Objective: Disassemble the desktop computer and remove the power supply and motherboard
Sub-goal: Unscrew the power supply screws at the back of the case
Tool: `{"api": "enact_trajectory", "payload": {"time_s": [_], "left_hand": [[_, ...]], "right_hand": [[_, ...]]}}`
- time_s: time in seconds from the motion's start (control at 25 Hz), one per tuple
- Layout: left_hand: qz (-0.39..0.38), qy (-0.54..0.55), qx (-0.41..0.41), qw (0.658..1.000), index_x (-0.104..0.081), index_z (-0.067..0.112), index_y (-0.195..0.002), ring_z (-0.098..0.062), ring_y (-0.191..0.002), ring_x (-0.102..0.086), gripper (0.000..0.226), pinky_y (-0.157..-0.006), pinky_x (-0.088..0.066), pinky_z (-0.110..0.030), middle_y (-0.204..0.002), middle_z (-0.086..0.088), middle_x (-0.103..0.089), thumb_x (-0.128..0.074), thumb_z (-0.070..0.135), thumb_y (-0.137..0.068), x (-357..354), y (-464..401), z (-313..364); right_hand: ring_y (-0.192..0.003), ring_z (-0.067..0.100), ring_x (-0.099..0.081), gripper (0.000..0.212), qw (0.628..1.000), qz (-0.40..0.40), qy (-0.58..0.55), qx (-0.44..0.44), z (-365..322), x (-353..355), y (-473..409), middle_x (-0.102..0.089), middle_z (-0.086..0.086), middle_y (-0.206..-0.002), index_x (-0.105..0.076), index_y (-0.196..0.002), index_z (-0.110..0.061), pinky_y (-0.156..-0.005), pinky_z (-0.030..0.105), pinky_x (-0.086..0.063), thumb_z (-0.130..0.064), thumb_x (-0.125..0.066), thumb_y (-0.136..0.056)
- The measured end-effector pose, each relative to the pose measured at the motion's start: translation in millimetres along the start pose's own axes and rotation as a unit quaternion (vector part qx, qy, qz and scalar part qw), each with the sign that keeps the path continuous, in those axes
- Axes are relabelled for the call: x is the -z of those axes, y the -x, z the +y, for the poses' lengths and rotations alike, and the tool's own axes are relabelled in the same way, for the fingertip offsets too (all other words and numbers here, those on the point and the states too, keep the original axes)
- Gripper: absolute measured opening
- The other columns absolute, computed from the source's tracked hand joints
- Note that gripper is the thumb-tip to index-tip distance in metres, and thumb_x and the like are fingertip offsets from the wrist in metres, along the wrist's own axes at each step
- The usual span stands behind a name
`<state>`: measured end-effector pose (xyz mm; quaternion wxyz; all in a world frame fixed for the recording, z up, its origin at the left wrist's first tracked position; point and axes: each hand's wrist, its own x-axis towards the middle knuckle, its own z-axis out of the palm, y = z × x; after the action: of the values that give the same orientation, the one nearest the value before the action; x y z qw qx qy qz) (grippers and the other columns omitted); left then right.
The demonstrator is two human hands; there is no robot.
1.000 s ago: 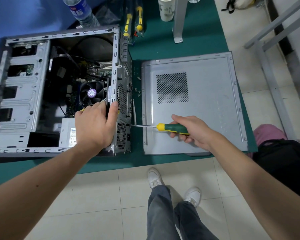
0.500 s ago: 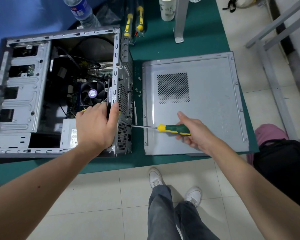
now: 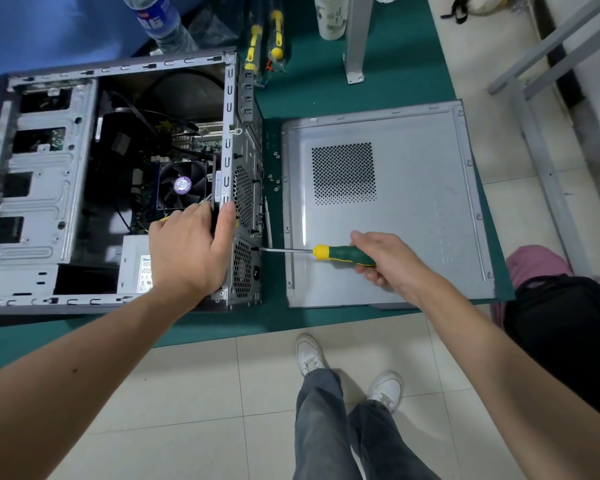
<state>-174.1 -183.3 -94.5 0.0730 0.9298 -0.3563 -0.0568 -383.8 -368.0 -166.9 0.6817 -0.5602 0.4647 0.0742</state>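
Green matting covers the table [image 3: 326,320], and on it the computer case [image 3: 45,202] lies open on its side, its removed side panel [image 3: 413,188] flat just beside its rear wall. The power supply [image 3: 136,268] sits in the case's near rear corner, with the motherboard [image 3: 146,195] and its fan beyond it.

The left hand [image 3: 191,251] grips the case's rear edge, fingers curled over into the case and thumb on the rim. The right hand [image 3: 385,261] has its fingers wrapped round the handle of the screwdriver [image 3: 326,252], whose tip meets a screw on the rear wall at the power supply's upper corner.

To my eye it should keep the shaft square to that wall, push in firmly while turning so the tip does not slip, and keep bracing the case. Loose screws lie beside the case.
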Motion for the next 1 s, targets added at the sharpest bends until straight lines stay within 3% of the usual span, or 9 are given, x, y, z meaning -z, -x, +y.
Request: {"api": "enact_trajectory", "payload": {"time_s": [0.04, 0.16, 0.32, 0.44, 0.56, 0.68, 0.76, 0.84, 1.0], "left_hand": [[0.0, 0.001, 0.0, 1.0, -0.038, 0.018, -0.063, -0.024, -0.067, -0.046, 0.057, -0.073, -0.03, -0.039, -0.063, 0.005, -0.045, -0.013, 0.055, -0.099, 0.0, 0.0, 0.0], [-0.003, -0.001, 0.003, 1.0, -0.039, 0.017, -0.064, -0.025, -0.067, -0.046, 0.059, -0.074, -0.031, -0.041, -0.064, 0.004, -0.045, -0.012, 0.056, -0.099, -0.4, 0.4, -0.8], [-0.004, -0.001, 0.001, 1.0, -0.039, 0.018, -0.063, -0.024, -0.067, -0.047, 0.059, -0.074, -0.032, -0.041, -0.063, 0.003, -0.046, -0.011, 0.056, -0.099, -0.9, 0.5, 0.1], [-0.005, 0.002, 0.0, 1.0, -0.039, 0.017, -0.063, -0.024, -0.066, -0.046, 0.059, -0.074, -0.032, -0.041, -0.063, 0.002, -0.046, -0.012, 0.056, -0.099, -0.2, 0.5, -0.2], [-0.005, -0.002, 0.0, 1.0, -0.038, 0.016, -0.063, -0.025, -0.066, -0.045, 0.059, -0.073, -0.03, -0.04, -0.063, 0.002, -0.046, -0.011, 0.056, -0.098, -0.1, 0.4, -0.1], [-0.005, -0.002, 0.001, 1.0, -0.038, 0.017, -0.064, -0.025, -0.067, -0.044, 0.059, -0.073, -0.027, -0.039, -0.063, 0.003, -0.044, -0.011, 0.056, -0.097, 0.2, 0.5, 0.4], [-0.006, -0.004, 0.002, 1.0, -0.038, 0.017, -0.064, -0.024, -0.067, -0.044, 0.058, -0.074, -0.027, -0.039, -0.063, 0.004, -0.043, -0.011, 0.057, -0.097, 0.4, 0.6, 0.4], [-0.005, -0.001, 0.002, 1.0, -0.037, 0.017, -0.063, -0.024, -0.066, -0.043, 0.058, -0.073, -0.027, -0.039, -0.063, 0.005, -0.043, -0.011, 0.056, -0.098, 0.7, 0.8, 0.4], [-0.004, -0.004, 0.004, 1.0, -0.039, 0.017, -0.064, -0.025, -0.068, -0.045, 0.059, -0.074, -0.029, -0.04, -0.063, 0.003, -0.044, -0.012, 0.056, -0.098, 0.3, 0.4, 0.0]], "right_hand": [[-0.05, 0.01, -0.049, 0.009, 0.998, 0.01, -0.045, 0.029, 0.5, 0.3, -0.5, -0.061, 0.003, -0.079, -0.064, -0.091, -0.017, -0.045, 0.019, -0.037, -0.025, -0.063, -0.093], [-0.074, 0.012, -0.06, 0.037, 0.99, 0.014, -0.106, 0.094, 5.6, 0.3, -0.5, -0.066, -0.004, -0.089, -0.066, -0.087, -0.027, -0.062, 0.026, -0.041, 0.006, -0.074, -0.074], [-0.059, 0.017, -0.059, 0.027, 1.0, -0.013, 0.009, 0.027, 1.9, -1.8, 0.6, -0.067, 0.0, -0.077, -0.067, -0.089, -0.021, -0.053, 0.027, -0.048, -0.048, -0.065, -0.086], [-0.061, 0.01, -0.053, 0.006, 0.994, 0.027, 0.035, 0.095, 3.1, -2.1, 0.1, -0.065, -0.001, -0.085, -0.066, -0.089, -0.022, -0.051, 0.019, -0.041, -0.027, -0.065, -0.092], [-0.076, 0.007, -0.063, 0.031, 0.986, 0.008, -0.093, 0.135, 8.2, -0.1, 2.0, -0.066, 0.002, -0.092, -0.065, -0.094, -0.024, -0.064, 0.017, -0.049, 0.001, -0.076, -0.078], [-0.062, 0.014, -0.06, 0.013, 0.997, -0.005, -0.024, 0.074, 4.5, -3.4, 3.7, -0.069, 0.001, -0.081, -0.066, -0.091, -0.019, -0.057, 0.025, -0.049, -0.032, -0.069, -0.089], [-0.056, 0.014, -0.052, 0.028, 0.996, -0.011, 0.064, 0.059, 3.7, -4.4, 3.4, -0.07, 0.001, -0.077, -0.065, -0.088, -0.018, -0.05, 0.025, -0.044, -0.044, -0.056, -0.095], [-0.063, 0.008, -0.054, 0.006, 0.993, 0.024, 0.038, 0.107, 3.7, -2.6, 2.6, -0.068, 0.0, -0.086, -0.066, -0.088, -0.025, -0.058, 0.022, -0.047, -0.03, -0.065, -0.092], [-0.078, 0.009, -0.061, 0.029, 0.989, 0.026, -0.065, 0.127, 11.5, -2.4, 4.4, -0.065, 0.003, -0.094, -0.066, -0.092, -0.026, -0.071, 0.025, -0.051, -0.005, -0.079, -0.077]]}}
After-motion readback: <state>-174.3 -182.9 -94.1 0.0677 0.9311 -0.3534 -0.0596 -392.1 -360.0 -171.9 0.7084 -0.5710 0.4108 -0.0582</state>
